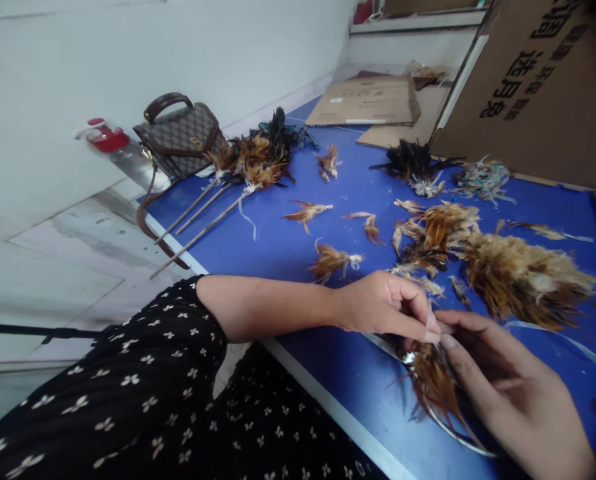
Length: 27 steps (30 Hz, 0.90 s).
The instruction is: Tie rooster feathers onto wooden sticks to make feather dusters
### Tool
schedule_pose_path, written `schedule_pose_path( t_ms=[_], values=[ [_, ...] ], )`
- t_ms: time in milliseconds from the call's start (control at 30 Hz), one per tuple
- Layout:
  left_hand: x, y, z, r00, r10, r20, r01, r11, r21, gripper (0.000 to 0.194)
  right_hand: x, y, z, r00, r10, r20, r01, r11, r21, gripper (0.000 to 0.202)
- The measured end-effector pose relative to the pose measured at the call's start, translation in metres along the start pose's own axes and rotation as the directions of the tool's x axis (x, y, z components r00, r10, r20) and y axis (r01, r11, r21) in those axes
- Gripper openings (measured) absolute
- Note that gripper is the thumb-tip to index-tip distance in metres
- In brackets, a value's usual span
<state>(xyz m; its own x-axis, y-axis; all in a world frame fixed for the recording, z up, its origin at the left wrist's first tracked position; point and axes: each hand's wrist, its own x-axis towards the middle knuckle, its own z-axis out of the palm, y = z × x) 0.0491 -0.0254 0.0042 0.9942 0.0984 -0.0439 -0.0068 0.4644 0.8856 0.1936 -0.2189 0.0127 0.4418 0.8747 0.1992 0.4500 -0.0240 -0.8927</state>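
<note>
My left hand [391, 307] reaches in from the left, with thumb and forefinger pinched on a whitish strip at the bound end of a brown feather bunch [431, 380]. From the right, my right hand [513, 380] pinches the same end between thumb and forefinger, so the fingertips of both hands nearly meet. The feathers hang down below the fingers. Behind them shows a shiny curved metal piece [461, 437], partly hidden; its kind I cannot make out. Just beyond my hands lie loose feather tufts [418, 257] and a large pile of tan and brown feathers [528, 277].
The blue table [258, 247] also carries feather-topped sticks [201, 233], a handbag [181, 137], a water bottle [128, 157], small feather bunches [331, 262], black feathers [411, 163] and a tangle of pale strips [483, 179]. Cardboard [365, 100] and a large carton [533, 120] stand behind.
</note>
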Motion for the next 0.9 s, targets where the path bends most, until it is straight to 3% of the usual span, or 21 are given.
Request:
schedule_pose_path(
  t_ms=[167,300,467,600,667,900],
  values=[
    [0.000,-0.003,-0.003,0.996,0.088,0.030,-0.090,0.994,0.064,0.036,0.002,-0.004,0.000,0.992,0.121,-0.020,-0.119,0.989,0.093,0.037],
    [0.001,-0.006,-0.005,0.968,0.247,0.040,-0.250,0.948,0.200,0.027,0.003,-0.005,-0.002,0.987,0.156,-0.044,-0.152,0.985,0.087,0.039],
    [0.002,-0.015,-0.002,0.841,0.540,0.033,-0.485,0.726,0.488,0.017,0.004,-0.007,0.001,0.978,0.173,-0.115,-0.169,0.985,0.043,0.044],
    [0.003,-0.022,0.001,0.774,0.631,0.047,-0.502,0.567,0.653,0.015,0.005,-0.006,0.002,0.966,0.212,-0.147,-0.209,0.977,0.038,0.048],
    [0.003,-0.023,0.002,0.770,0.637,0.030,-0.483,0.551,0.681,0.016,0.005,-0.006,0.002,0.969,0.198,-0.150,-0.193,0.980,0.044,0.046],
    [0.002,-0.018,0.003,0.824,0.567,-0.010,-0.416,0.617,0.668,0.023,0.008,-0.003,0.000,0.993,0.085,-0.087,-0.086,0.996,0.000,0.037]
  ],
)
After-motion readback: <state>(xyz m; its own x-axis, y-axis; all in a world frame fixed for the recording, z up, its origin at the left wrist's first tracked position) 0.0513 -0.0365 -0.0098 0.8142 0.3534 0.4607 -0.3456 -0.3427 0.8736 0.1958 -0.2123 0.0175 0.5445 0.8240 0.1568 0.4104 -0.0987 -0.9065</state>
